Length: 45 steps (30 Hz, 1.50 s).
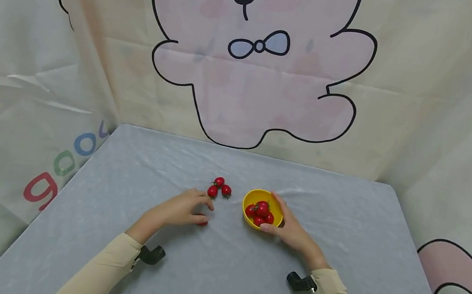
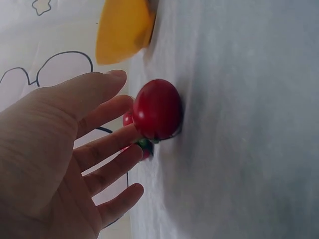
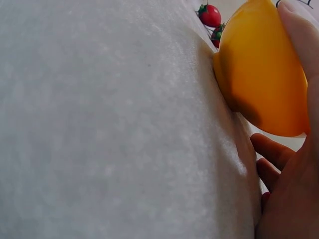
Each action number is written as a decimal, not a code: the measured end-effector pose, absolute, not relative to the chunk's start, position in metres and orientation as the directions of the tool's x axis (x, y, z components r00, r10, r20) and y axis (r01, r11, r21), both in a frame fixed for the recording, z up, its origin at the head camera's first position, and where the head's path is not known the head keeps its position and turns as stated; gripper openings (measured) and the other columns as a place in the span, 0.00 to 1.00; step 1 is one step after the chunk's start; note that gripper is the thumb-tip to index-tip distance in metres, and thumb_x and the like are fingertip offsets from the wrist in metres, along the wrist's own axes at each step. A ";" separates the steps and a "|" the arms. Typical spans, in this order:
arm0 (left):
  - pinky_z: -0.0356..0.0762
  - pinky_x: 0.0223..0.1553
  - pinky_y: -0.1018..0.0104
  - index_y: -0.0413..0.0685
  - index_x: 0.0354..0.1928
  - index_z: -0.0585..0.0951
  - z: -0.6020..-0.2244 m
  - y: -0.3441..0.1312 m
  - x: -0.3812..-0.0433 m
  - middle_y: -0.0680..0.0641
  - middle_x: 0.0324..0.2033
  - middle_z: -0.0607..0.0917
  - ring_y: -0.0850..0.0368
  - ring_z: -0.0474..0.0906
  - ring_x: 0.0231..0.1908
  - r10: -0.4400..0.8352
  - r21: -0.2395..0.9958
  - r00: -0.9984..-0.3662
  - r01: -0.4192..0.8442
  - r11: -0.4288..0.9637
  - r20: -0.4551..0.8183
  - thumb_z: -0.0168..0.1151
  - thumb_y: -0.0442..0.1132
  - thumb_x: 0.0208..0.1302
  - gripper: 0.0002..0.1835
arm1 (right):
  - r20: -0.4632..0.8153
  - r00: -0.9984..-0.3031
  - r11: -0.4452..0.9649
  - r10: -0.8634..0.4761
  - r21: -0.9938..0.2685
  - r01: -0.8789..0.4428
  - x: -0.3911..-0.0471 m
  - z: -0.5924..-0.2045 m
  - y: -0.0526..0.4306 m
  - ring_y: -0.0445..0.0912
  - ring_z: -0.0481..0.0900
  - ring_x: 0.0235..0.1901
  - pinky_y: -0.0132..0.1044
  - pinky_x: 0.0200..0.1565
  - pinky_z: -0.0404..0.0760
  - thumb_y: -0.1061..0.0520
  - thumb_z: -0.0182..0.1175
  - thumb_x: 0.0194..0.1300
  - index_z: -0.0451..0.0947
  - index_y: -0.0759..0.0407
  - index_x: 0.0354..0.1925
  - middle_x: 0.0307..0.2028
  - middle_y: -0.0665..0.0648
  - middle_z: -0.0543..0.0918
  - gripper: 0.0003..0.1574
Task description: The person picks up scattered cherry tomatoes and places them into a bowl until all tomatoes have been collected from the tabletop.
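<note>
My left hand (image 1: 181, 208) reaches over a single cherry tomato (image 2: 158, 108) on the cloth. Its fingers are spread and loosely bent, with the thumb apart from the tomato. A fingertip lies close to the tomato in the left wrist view; whether it touches cannot be told. My right hand (image 1: 294, 232) holds the yellow bowl (image 1: 276, 207) by its right side, thumb at the near rim and a finger at the far rim. Several red cherry tomatoes (image 1: 262, 208) lie in the bowl. Just beyond the left hand, three more cherry tomatoes (image 1: 226, 190) sit clustered.
A pale grey cloth (image 1: 213, 283) covers the table. Behind it hangs a curtain (image 1: 245, 91) printed with a bear, and more printed fabric closes off both sides. Each wrist carries a dark camera mount (image 1: 152, 255).
</note>
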<state>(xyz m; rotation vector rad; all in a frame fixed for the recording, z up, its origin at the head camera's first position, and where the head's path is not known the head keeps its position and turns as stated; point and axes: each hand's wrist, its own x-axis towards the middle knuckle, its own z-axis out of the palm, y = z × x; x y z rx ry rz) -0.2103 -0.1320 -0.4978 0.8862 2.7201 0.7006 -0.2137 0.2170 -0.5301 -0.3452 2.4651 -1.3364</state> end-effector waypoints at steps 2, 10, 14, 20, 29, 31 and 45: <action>0.73 0.60 0.53 0.53 0.51 0.83 -0.498 -0.134 -0.209 0.52 0.51 0.82 0.53 0.74 0.56 0.596 0.491 -0.803 0.507 0.708 -0.031 0.67 0.47 0.64 0.15 | -0.163 -0.922 0.538 -0.350 -0.841 -0.056 -0.215 -0.530 0.218 0.61 0.47 0.77 0.68 0.72 0.50 0.36 0.70 0.57 0.41 0.28 0.77 0.79 0.57 0.46 0.62; 0.73 0.61 0.53 0.55 0.49 0.83 -0.504 -0.142 -0.205 0.53 0.49 0.82 0.53 0.75 0.56 0.568 0.478 -0.823 0.488 0.730 -0.027 0.67 0.49 0.64 0.14 | -0.177 -0.920 0.536 -0.351 -0.843 -0.042 -0.219 -0.531 0.218 0.61 0.47 0.77 0.68 0.72 0.50 0.40 0.70 0.58 0.40 0.32 0.78 0.79 0.58 0.45 0.63; 0.73 0.60 0.53 0.54 0.48 0.83 -0.506 -0.146 -0.203 0.52 0.49 0.83 0.53 0.76 0.56 0.569 0.472 -0.822 0.497 0.728 -0.012 0.68 0.47 0.63 0.13 | -0.173 -0.922 0.548 -0.346 -0.835 -0.049 -0.220 -0.532 0.218 0.61 0.48 0.77 0.68 0.72 0.50 0.38 0.70 0.58 0.41 0.30 0.77 0.79 0.57 0.46 0.62; 0.73 0.59 0.53 0.55 0.48 0.83 -0.507 -0.148 -0.202 0.52 0.50 0.82 0.52 0.75 0.56 0.568 0.467 -0.823 0.505 0.726 0.007 0.68 0.46 0.63 0.13 | -0.153 -0.928 0.550 -0.340 -0.833 -0.064 -0.220 -0.532 0.219 0.61 0.48 0.77 0.68 0.72 0.50 0.36 0.70 0.57 0.41 0.27 0.76 0.79 0.57 0.47 0.62; 0.74 0.57 0.55 0.55 0.48 0.82 -0.511 -0.148 -0.199 0.53 0.50 0.81 0.54 0.75 0.53 0.580 0.466 -0.813 0.531 0.708 0.045 0.70 0.45 0.61 0.14 | -0.145 -0.928 0.557 -0.342 -0.827 -0.076 -0.217 -0.532 0.220 0.61 0.48 0.77 0.69 0.71 0.50 0.36 0.70 0.56 0.40 0.28 0.77 0.79 0.57 0.46 0.63; 0.74 0.57 0.55 0.54 0.47 0.82 -0.512 -0.148 -0.199 0.52 0.50 0.81 0.54 0.75 0.53 0.584 0.462 -0.810 0.538 0.705 0.053 0.71 0.44 0.60 0.14 | -0.142 -0.928 0.552 -0.345 -0.830 -0.078 -0.217 -0.532 0.220 0.61 0.47 0.77 0.68 0.72 0.50 0.36 0.70 0.56 0.40 0.28 0.77 0.79 0.57 0.46 0.63; 0.74 0.57 0.55 0.54 0.47 0.82 -0.514 -0.148 -0.199 0.52 0.50 0.81 0.54 0.75 0.53 0.591 0.458 -0.805 0.546 0.701 0.055 0.71 0.44 0.60 0.14 | -0.145 -0.927 0.548 -0.347 -0.833 -0.075 -0.214 -0.531 0.220 0.62 0.48 0.77 0.68 0.72 0.49 0.37 0.70 0.56 0.40 0.30 0.77 0.79 0.56 0.46 0.64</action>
